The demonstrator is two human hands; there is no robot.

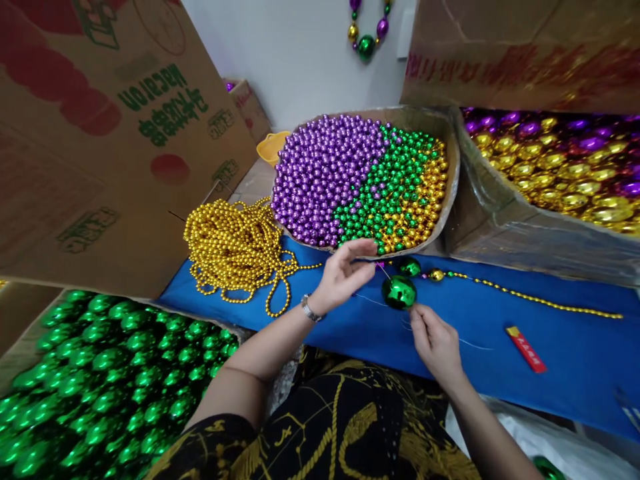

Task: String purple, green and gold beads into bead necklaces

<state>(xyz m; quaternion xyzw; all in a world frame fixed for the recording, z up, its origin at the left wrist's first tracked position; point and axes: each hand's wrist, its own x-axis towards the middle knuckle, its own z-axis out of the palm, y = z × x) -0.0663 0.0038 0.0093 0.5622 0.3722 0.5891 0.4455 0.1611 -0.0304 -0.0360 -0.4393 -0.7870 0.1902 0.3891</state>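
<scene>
A large shiny green bead (399,293) hangs between my two hands above the blue table. My right hand (438,343) pinches at its lower right edge. My left hand (349,275) has its fingers closed on a thin needle or thread that runs into the top of the bead; which it is, I cannot make out. Pale thread (476,345) trails below and right of the bead. Just behind lies a beaded strand with another green bead (410,267), a gold bead (436,275) and a gold bead chain (540,298) stretching right.
A box of small purple, green and gold beads (330,177) stands ahead. Gold bead chains (233,243) are heaped left of it. Large green beads (120,373) fill a box at lower left; gold and purple ones (565,170) another. A red-yellow packet (526,349) lies right.
</scene>
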